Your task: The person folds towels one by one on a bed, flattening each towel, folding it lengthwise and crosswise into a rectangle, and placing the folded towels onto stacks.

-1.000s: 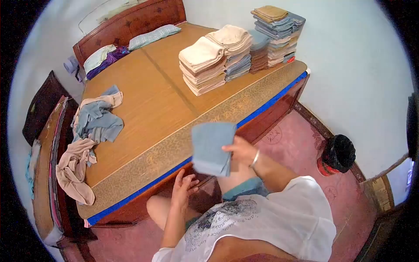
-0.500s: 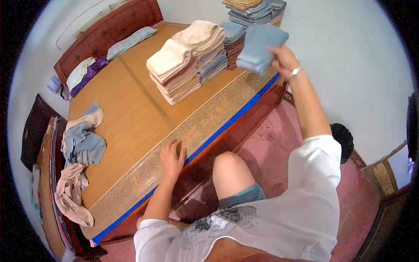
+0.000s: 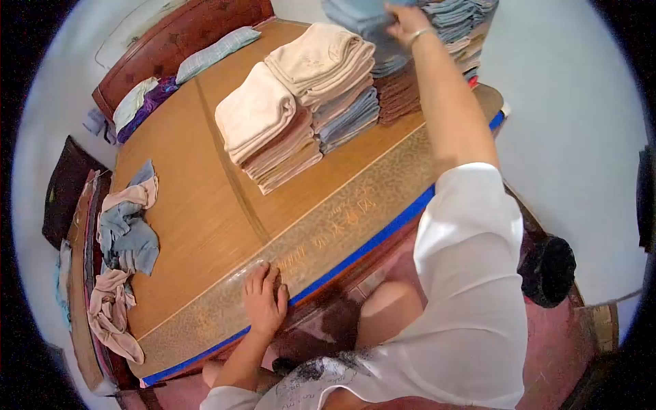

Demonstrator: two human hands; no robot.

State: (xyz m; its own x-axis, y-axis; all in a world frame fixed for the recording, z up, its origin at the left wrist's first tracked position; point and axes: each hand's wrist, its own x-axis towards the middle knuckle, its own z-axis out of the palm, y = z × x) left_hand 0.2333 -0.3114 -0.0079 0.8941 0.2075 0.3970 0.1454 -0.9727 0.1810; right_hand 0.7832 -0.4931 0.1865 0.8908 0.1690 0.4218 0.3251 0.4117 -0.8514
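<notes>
My right hand (image 3: pixel 408 26) reaches out to the far stacks at the top of the view. Its fingers grip the near-right corner of a folded blue garment (image 3: pixel 357 11), which lies over a stack of blue and brown folded clothes (image 3: pixel 398 96). The view's top edge cuts off part of that garment. On the patterned border of the bed mat (image 3: pixel 328 236) rests my left hand (image 3: pixel 265 301), palm down, fingers spread, holding nothing. Between the hands stand two neighbouring stacks of folded clothes, cream garments (image 3: pixel 254 113) on top.
Further stacks of folded clothes (image 3: pixel 461 24) stand at the far right. Loose blue and pink clothes (image 3: pixel 130 236) lie crumpled on the bed's left side. Pillows (image 3: pixel 219 53) lie by the wooden headboard (image 3: pixel 181 44). A black round object (image 3: pixel 549 272) is on the right.
My right hand has carried the folded blue garment forward and left, onto the blue-topped stack. My body leans further forward. My left hand stays on the mat's border.
</notes>
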